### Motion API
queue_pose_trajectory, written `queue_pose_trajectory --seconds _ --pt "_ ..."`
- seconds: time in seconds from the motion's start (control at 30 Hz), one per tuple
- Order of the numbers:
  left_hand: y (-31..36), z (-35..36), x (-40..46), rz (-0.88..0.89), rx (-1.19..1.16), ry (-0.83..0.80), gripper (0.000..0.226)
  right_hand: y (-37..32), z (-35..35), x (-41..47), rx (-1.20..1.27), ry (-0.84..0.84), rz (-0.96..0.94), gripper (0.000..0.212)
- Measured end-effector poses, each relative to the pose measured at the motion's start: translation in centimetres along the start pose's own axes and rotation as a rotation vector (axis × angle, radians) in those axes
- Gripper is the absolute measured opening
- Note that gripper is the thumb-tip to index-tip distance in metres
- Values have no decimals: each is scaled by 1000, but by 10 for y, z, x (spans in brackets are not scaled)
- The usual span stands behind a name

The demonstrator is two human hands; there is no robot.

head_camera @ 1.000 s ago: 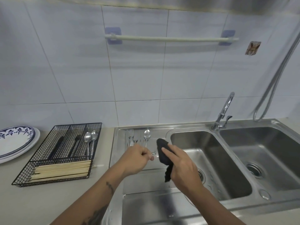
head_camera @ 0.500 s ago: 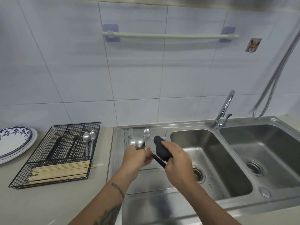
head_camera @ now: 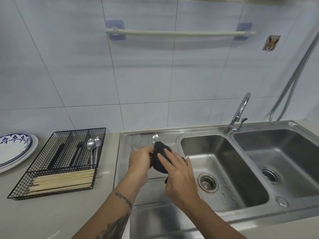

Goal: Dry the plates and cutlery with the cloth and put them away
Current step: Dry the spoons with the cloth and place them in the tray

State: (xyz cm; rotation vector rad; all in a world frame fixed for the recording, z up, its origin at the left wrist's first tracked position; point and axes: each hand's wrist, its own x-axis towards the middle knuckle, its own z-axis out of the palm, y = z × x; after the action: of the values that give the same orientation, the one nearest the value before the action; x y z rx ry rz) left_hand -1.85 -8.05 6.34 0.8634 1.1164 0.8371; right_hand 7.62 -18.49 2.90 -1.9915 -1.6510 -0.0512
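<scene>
Over the steel draining board (head_camera: 124, 169) my right hand (head_camera: 179, 176) holds a black cloth (head_camera: 159, 157) wrapped over a spoon, which the cloth hides. My left hand (head_camera: 139, 160) grips that spoon's handle end right beside the cloth. Behind my hands a spoon (head_camera: 155, 138) and forks (head_camera: 136, 141) lie on the board. A black wire cutlery tray (head_camera: 58, 163) on the counter to the left holds two spoons (head_camera: 94, 145), dark-handled pieces and chopsticks (head_camera: 62, 181). Blue-patterned plates (head_camera: 13, 149) are stacked at the far left.
A double steel sink (head_camera: 224, 169) lies to the right, with a tap (head_camera: 239, 112) between the basins and a hose (head_camera: 293, 80) on the wall. A towel rail (head_camera: 179, 33) is fixed to the tiles above. Beige counter (head_camera: 43, 214) runs along the front left.
The spoon's bowl, bare above my left hand half a second ago, is now covered by the cloth. My right hand has moved left and up over it.
</scene>
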Motion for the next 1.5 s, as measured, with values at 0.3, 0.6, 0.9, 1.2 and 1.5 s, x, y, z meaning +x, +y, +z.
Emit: queue_pose_trajectory --seconds 0.3,0.6,0.9,1.2,1.5 --pt "-3 -5 -1 -31 -122 -62 18 13 0 -6 102 75 39 68" --pt "-6 -14 -11 56 -129 -340 16 26 -22 11 440 58 344 55" --pt "-20 -16 -6 222 -108 -15 17 28 -29 17 327 62 386 54" --pt "-22 -6 -1 73 -243 86 17 -4 -4 3 -55 21 -46 67" --pt "-23 -18 11 15 -120 115 18 -7 11 15 34 -40 -68 70"
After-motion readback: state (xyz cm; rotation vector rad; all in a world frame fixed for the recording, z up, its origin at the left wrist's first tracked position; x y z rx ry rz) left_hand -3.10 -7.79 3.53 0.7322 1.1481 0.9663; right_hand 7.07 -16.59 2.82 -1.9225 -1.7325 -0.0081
